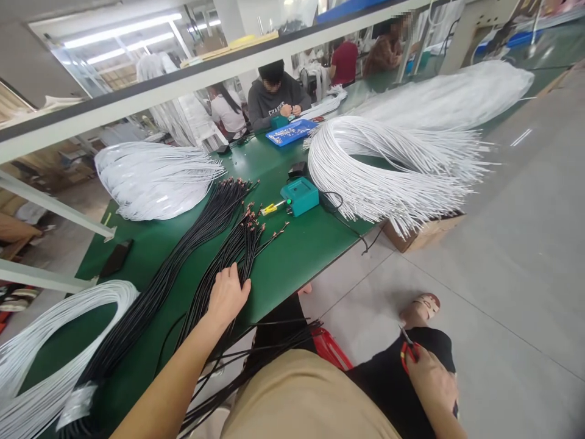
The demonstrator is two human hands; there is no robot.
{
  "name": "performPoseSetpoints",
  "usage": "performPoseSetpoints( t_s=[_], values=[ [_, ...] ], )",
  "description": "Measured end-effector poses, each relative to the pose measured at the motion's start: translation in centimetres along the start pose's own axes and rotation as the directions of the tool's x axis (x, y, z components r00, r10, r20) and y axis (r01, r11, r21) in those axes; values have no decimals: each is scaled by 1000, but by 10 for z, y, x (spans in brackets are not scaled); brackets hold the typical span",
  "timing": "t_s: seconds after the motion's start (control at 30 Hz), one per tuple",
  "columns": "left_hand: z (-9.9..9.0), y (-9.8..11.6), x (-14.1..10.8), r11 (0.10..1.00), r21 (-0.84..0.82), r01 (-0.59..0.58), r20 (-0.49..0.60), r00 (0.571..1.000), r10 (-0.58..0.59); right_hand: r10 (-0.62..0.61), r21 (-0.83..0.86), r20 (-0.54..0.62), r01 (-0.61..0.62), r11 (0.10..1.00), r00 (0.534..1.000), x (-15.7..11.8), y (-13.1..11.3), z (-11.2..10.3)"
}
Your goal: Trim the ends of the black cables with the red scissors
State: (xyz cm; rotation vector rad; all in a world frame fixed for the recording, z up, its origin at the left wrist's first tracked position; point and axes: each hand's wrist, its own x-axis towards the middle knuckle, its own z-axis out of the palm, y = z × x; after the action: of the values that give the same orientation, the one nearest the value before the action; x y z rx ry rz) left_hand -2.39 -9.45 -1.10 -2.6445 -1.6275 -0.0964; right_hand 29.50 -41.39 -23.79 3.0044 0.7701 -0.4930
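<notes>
My left hand [228, 295] rests over a bunch of black cables [242, 247] on the green table, its fingers curled down round some of them and its thumb to the side. The far ends of these cables show stripped, copper-coloured tips. My right hand [428, 376] hangs low over my right leg and grips red-handled pliers [410, 349], their thin metal tip pointing up and left. Beside the bunch lies a thicker bundle of black cables [176, 268], wrapped in clear plastic at its near end. More black cables [274, 347] lie across my lap.
A teal device [299, 196] with a yellow-labelled tool [273, 208] stands on the green table [292, 262]. White cable coils [356, 177] overhang the right edge above a carton [411, 235]. A co-worker [276, 97] sits across, behind a blue tray [292, 134]. A shelf beam [183, 85] crosses above.
</notes>
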Motion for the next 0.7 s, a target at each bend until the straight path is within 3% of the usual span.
performPoseSetpoints(
  t_s=[0.3, 0.4, 0.5, 0.57, 0.67, 0.7],
  values=[
    [-1, 15, 8, 987, -127, -96, 164, 980, 116, 3, 18, -42, -2, 1000, 999, -4, -2, 3],
    [-4, 5, 21, 974, -226, -34, 205, 975, 82, 3, 17, -47, -2, 1000, 999, -7, -3, 4],
    [-20, -19, 34, 928, -370, 51, 239, 970, 42, 2, 21, -55, -1, 1000, 998, -10, -1, 5],
    [-41, -37, 40, 867, -486, 108, 233, 972, 9, 1, 29, -61, 1, 1000, 998, -12, 0, 5],
    [-85, -59, 42, 667, -728, 162, 166, 984, -58, 7, 43, -59, -4, 999, 998, -11, -2, 3],
    [-101, -63, 42, 466, -864, 192, 161, 981, -104, 8, 48, -55, -6, 999, 998, -11, -3, 2]
  ],
)
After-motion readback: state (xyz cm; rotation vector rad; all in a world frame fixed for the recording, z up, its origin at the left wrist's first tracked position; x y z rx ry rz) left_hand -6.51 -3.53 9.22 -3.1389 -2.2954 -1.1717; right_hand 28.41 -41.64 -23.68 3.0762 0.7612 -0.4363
